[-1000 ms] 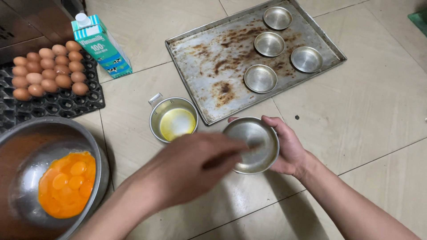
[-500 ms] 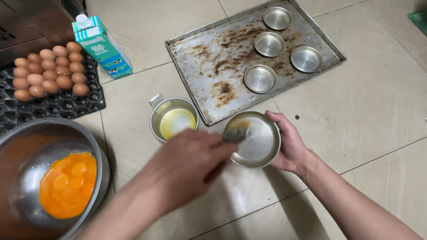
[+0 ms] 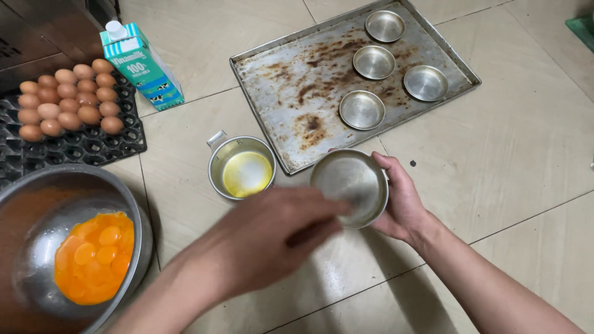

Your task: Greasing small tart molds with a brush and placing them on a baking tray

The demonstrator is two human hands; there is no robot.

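Observation:
My right hand (image 3: 403,201) holds a small round metal tin (image 3: 349,185) just above the tiled floor, tilted a little towards me. My left hand (image 3: 272,238), blurred by motion, reaches across with its closed fingers at the tin's near rim. It seems to grip a small brush, mostly hidden by the fingers. Left of the tin stands a metal cup (image 3: 242,170) holding pale yellow liquid.
A stained baking sheet (image 3: 291,80) carries several empty tins (image 3: 362,109) at the back. A milk carton (image 3: 141,65) stands at the far left beside brown eggs (image 3: 68,99) on a black tray (image 3: 80,148). A steel bowl (image 3: 139,216) of egg yolks (image 3: 93,256) sits at the near left.
My left hand has moved around the tin's inside, from right of centre to its near rim. My right hand has kept the tin in about the same place.

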